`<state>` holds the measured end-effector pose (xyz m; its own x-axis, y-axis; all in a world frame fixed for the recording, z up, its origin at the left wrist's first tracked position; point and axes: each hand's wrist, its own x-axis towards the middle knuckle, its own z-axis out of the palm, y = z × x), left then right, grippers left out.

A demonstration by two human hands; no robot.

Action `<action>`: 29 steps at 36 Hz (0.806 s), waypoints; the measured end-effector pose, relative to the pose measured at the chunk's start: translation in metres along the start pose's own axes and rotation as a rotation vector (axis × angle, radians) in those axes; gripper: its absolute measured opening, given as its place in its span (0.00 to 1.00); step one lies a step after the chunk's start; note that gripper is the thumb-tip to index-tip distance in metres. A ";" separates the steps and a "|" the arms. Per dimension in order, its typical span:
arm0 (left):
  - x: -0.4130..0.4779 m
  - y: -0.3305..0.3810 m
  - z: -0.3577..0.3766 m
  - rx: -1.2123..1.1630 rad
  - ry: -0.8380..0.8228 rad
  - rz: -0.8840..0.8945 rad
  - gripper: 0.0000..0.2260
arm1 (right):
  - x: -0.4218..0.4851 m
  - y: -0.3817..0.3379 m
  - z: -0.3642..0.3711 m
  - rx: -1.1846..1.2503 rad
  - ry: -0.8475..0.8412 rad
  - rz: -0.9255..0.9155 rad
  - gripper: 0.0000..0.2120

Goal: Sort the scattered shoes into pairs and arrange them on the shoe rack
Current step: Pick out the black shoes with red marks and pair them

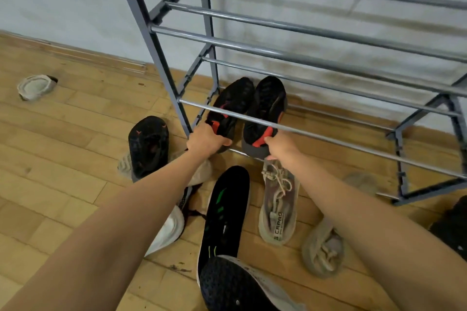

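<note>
A grey metal shoe rack (285, 54) stands against the wall. On its lowest tier sit two black shoes with red heel tabs, side by side, toes toward the wall. My left hand (206, 139) grips the heel of the left black shoe (233, 103). At the heel of the right black shoe (266, 111), my right hand (278, 145) pinches the red tab. On the floor in front lie a black shoe sole-up (148, 145), a black shoe with green marks (226, 212), and two beige laced shoes (278, 203) (322, 247).
A beige shoe (36, 87) lies alone far left by the wall. A white shoe (165, 232) lies under my left forearm. Another black mesh shoe (235, 285) is at the bottom centre. A dark shoe (454, 225) sits at the right edge. The floor is wooden.
</note>
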<state>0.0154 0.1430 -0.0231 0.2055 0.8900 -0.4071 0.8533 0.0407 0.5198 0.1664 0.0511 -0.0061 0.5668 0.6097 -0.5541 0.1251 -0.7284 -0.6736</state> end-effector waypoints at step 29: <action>-0.042 -0.031 0.057 0.267 0.161 0.598 0.15 | -0.001 0.038 0.021 -0.791 0.278 -0.579 0.16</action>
<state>0.0075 0.0786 -0.0650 0.6230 0.7819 0.0209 0.7083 -0.5753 0.4091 0.1531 0.0289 -0.0416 0.4049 0.9133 -0.0451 0.8855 -0.4039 -0.2295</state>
